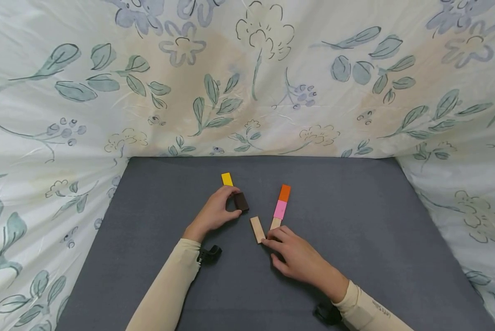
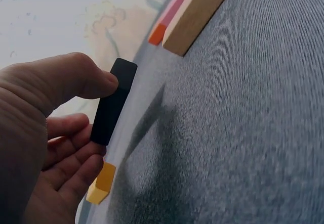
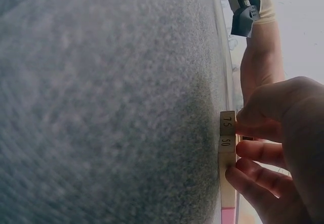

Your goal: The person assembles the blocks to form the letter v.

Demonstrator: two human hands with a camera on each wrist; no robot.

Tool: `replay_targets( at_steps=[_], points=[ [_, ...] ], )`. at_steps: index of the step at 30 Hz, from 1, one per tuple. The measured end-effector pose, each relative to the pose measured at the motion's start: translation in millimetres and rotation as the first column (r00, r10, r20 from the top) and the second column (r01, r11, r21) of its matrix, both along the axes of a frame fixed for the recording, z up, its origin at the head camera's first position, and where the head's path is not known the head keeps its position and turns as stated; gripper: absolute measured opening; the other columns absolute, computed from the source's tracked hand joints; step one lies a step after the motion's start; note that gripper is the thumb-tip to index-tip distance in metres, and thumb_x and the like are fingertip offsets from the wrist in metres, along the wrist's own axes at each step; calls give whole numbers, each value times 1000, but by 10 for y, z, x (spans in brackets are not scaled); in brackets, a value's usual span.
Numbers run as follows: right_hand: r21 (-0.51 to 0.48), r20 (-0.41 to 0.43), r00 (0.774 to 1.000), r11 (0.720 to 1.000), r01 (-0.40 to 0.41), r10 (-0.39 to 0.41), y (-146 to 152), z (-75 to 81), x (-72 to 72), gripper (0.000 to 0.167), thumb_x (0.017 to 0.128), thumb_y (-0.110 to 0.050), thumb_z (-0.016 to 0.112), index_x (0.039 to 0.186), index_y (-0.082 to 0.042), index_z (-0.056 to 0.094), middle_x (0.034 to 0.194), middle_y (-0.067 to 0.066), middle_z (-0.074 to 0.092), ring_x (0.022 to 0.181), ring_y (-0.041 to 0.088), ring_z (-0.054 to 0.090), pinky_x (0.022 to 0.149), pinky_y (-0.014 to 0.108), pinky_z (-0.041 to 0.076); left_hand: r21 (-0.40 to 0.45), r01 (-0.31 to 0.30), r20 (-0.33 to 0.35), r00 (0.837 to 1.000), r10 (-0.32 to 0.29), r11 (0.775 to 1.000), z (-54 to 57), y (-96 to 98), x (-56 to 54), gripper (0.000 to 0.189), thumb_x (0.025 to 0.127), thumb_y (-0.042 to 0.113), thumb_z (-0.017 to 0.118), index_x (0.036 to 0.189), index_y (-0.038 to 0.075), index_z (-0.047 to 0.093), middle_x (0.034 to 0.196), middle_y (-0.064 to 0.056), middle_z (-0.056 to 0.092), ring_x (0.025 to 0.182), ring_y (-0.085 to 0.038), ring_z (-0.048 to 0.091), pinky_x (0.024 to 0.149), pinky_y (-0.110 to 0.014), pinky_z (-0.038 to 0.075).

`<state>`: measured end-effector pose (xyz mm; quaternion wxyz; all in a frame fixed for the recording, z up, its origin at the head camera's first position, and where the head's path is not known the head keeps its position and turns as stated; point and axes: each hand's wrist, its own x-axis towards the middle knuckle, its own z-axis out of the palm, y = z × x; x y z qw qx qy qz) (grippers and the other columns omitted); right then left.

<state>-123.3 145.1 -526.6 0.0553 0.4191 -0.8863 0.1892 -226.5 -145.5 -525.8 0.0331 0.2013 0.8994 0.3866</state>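
My left hand (image 1: 216, 209) pinches a dark brown block (image 1: 241, 202) between thumb and fingers. In the left wrist view this block (image 2: 115, 102) looks near black, and a shadow lies on the cloth beside it. Just beyond the left fingers is a yellow block (image 1: 227, 178). My right hand (image 1: 299, 257) touches the near ends of two plain wooden blocks with loosely bent fingers. One wooden block (image 1: 257, 229) slants at the left; the other (image 1: 275, 223) is partly covered by fingers. In the right wrist view their ends read 75 (image 3: 228, 123) and 50 (image 3: 226, 142).
A pink block (image 1: 279, 210) and an orange block (image 1: 285, 192) continue in line from the right wooden block. All lie on a dark grey cloth-covered table (image 1: 355, 220). Floral fabric (image 1: 264, 92) hangs behind and at both sides.
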Motion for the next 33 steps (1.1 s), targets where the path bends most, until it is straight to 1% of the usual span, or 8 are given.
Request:
replay_targets(
  at_steps=[7, 14, 20, 25, 33],
  points=[
    [3, 1, 1000, 1000, 2, -2, -5, 6, 0, 33, 93, -11, 80, 126, -11, 80, 120, 0, 62, 110, 18, 55, 88, 36, 57, 13, 4, -5, 1000, -4, 1000, 8, 56, 12, 58, 93, 14, 89, 144, 5, 62, 140, -13, 61, 124, -30, 62, 110, -48, 50],
    [11, 12, 1000, 1000, 11, -11, -9, 27, 10, 33, 93, -12, 80, 126, -12, 80, 121, 0, 63, 110, 18, 56, 85, 37, 59, 22, 10, -12, 1000, -10, 1000, -8, 100, 2, 57, 92, 13, 89, 143, 5, 62, 137, -12, 63, 121, -29, 62, 108, -48, 51],
    [9, 11, 1000, 1000, 15, -15, -12, 30, 19, 34, 93, -12, 80, 126, -12, 80, 122, 0, 63, 111, 18, 56, 87, 37, 59, 28, 15, 1, 1000, -15, 1000, -1, 137, 14, 57, 92, 13, 89, 143, 5, 62, 139, -11, 62, 122, -29, 62, 108, -48, 51],
    [3, 5, 1000, 1000, 13, -13, -12, 27, 19, 34, 92, -12, 80, 126, -12, 80, 121, 0, 62, 110, 18, 56, 85, 36, 59, 29, 21, 7, 1000, -21, 999, -1, 166, 29, 57, 92, 12, 88, 142, 5, 63, 139, -12, 62, 122, -29, 61, 108, -48, 51],
    [-1, 6, 1000, 1000, 16, -16, -6, 19, 22, 35, 92, -12, 80, 127, -12, 80, 121, 0, 62, 111, 18, 55, 84, 36, 59, 32, 40, -3, 999, -40, 999, -50, 197, 37, 54, 92, 11, 88, 139, 5, 64, 136, -11, 62, 121, -28, 62, 109, -46, 51]
  ],
)
